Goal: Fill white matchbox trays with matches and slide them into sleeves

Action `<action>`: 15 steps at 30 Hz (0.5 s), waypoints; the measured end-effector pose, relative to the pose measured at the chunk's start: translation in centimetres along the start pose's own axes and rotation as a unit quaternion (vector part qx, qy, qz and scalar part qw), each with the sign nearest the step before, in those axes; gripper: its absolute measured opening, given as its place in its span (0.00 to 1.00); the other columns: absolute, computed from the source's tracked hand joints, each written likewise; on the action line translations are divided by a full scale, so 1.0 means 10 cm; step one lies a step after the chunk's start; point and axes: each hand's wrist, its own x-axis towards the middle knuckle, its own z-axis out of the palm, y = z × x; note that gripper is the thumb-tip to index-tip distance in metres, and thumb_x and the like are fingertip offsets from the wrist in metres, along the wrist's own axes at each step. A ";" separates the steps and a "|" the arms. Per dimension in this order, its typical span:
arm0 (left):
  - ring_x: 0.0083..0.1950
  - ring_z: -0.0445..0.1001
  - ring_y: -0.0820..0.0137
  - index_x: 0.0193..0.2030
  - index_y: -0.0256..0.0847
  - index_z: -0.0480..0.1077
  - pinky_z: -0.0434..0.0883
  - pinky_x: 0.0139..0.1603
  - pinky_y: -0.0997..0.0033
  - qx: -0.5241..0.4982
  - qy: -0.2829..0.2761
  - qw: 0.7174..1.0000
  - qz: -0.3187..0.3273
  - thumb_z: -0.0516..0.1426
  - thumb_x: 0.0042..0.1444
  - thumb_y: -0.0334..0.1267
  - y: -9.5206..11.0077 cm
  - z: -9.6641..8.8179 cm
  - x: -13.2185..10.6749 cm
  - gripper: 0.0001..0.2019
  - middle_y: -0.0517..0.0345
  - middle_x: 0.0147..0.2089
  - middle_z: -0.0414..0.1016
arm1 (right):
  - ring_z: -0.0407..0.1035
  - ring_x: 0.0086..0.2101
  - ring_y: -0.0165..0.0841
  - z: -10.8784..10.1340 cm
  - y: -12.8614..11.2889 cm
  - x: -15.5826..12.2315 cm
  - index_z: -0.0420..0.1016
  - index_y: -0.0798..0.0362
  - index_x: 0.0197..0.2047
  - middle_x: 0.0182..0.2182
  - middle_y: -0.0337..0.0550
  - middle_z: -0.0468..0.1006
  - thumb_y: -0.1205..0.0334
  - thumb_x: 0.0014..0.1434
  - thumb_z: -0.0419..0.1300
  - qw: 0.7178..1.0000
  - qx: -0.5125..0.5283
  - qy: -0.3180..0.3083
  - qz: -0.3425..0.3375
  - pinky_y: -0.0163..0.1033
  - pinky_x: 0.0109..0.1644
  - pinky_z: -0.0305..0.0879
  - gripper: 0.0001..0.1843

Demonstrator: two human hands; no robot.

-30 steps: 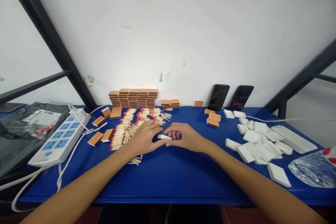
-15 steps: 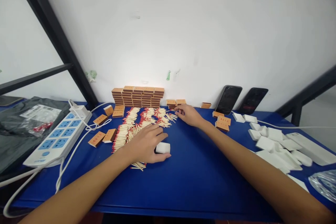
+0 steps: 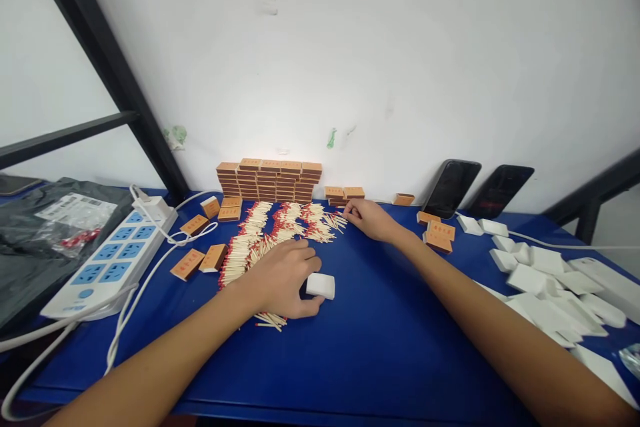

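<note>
My left hand point(image 3: 287, 280) is curled on the blue table, thumb and index finger around a small white matchbox tray point(image 3: 321, 285). The hand partly covers a large heap of red-tipped matches point(image 3: 257, 220). At the right end of the heap, the thumb and forefinger of my right hand point(image 3: 371, 219) are pinched together at the tips of a few splayed matches point(image 3: 336, 220). What lies between those fingertips is small and mostly hidden; it looks like a match. Behind the heap stands a stacked wall of orange matchboxes point(image 3: 270, 181).
Loose matchboxes point(image 3: 187, 265) lie left, beside a power strip point(image 3: 110, 257) with white cables. Two more clusters include matchboxes point(image 3: 439, 235) right of my forearm. Two phones point(image 3: 453, 187) lean on the wall point(image 3: 380, 47). White trays point(image 3: 545, 287) are piled at right.
The camera view has shifted slightly, moving the scene right. The white tray sits a little farther out from my left palm. My right fingertips remain at the edge of the matches.
</note>
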 end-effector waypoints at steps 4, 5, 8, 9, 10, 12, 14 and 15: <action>0.40 0.75 0.59 0.34 0.41 0.73 0.72 0.45 0.55 0.002 -0.002 1.000 -0.002 0.68 0.54 0.46 -0.02 0.00 0.00 0.12 0.54 0.35 0.77 | 0.69 0.30 0.35 -0.05 0.00 -0.08 0.76 0.51 0.40 0.28 0.41 0.78 0.61 0.69 0.59 1.000 -0.001 -0.002 -0.005 0.39 0.39 0.62 0.06; 0.40 0.75 0.59 0.34 0.41 0.73 0.72 0.44 0.56 0.002 -0.002 1.000 -0.003 0.68 0.54 0.46 -0.02 0.00 0.00 0.12 0.55 0.34 0.77 | 0.70 0.31 0.36 -0.06 0.00 -0.10 0.76 0.51 0.40 0.29 0.42 0.79 0.60 0.70 0.58 1.000 -0.002 0.003 -0.004 0.39 0.40 0.63 0.07; 0.40 0.75 0.59 0.33 0.42 0.72 0.72 0.44 0.56 -0.004 0.000 1.000 -0.004 0.68 0.54 0.46 -0.03 0.00 0.00 0.12 0.55 0.34 0.77 | 0.72 0.35 0.38 -0.05 0.01 -0.11 0.74 0.51 0.42 0.33 0.45 0.80 0.59 0.71 0.56 1.000 -0.004 0.018 0.002 0.40 0.42 0.64 0.08; 0.40 0.75 0.59 0.33 0.42 0.72 0.72 0.44 0.56 -0.007 0.000 1.000 -0.005 0.68 0.54 0.46 -0.03 0.00 0.00 0.12 0.55 0.34 0.77 | 0.72 0.36 0.38 -0.04 0.01 -0.11 0.74 0.51 0.41 0.35 0.46 0.81 0.60 0.71 0.56 1.000 -0.004 0.020 0.003 0.40 0.43 0.64 0.07; 0.40 0.75 0.59 0.33 0.42 0.72 0.72 0.44 0.56 -0.009 -0.002 1.000 -0.008 0.68 0.54 0.46 -0.03 0.00 0.00 0.12 0.55 0.34 0.77 | 0.72 0.37 0.38 -0.03 0.01 -0.10 0.73 0.51 0.41 0.36 0.48 0.81 0.61 0.71 0.56 1.000 -0.004 0.021 0.004 0.40 0.44 0.64 0.07; 0.41 0.75 0.58 0.35 0.41 0.73 0.72 0.45 0.56 -0.011 -0.007 1.000 -0.014 0.67 0.56 0.46 -0.05 0.01 0.00 0.12 0.55 0.35 0.77 | 0.73 0.39 0.39 -0.02 0.00 -0.09 0.73 0.51 0.41 0.39 0.50 0.82 0.61 0.71 0.56 1.000 -0.003 0.023 0.006 0.41 0.45 0.65 0.06; 0.43 0.76 0.58 0.38 0.40 0.75 0.72 0.47 0.57 -0.007 -0.002 1.000 -0.019 0.66 0.60 0.47 -0.07 0.02 0.00 0.12 0.54 0.37 0.78 | 0.72 0.40 0.40 -0.03 -0.04 -0.08 0.72 0.51 0.41 0.41 0.52 0.81 0.62 0.71 0.55 1.000 -0.001 0.026 0.010 0.42 0.46 0.65 0.06; 0.45 0.76 0.58 0.41 0.40 0.76 0.72 0.48 0.57 -0.002 0.007 1.000 -0.021 0.65 0.62 0.47 -0.08 0.03 0.00 0.12 0.53 0.38 0.79 | 0.72 0.40 0.40 -0.05 -0.07 -0.08 0.71 0.51 0.41 0.40 0.52 0.81 0.62 0.70 0.55 1.000 0.002 0.027 0.012 0.42 0.46 0.64 0.06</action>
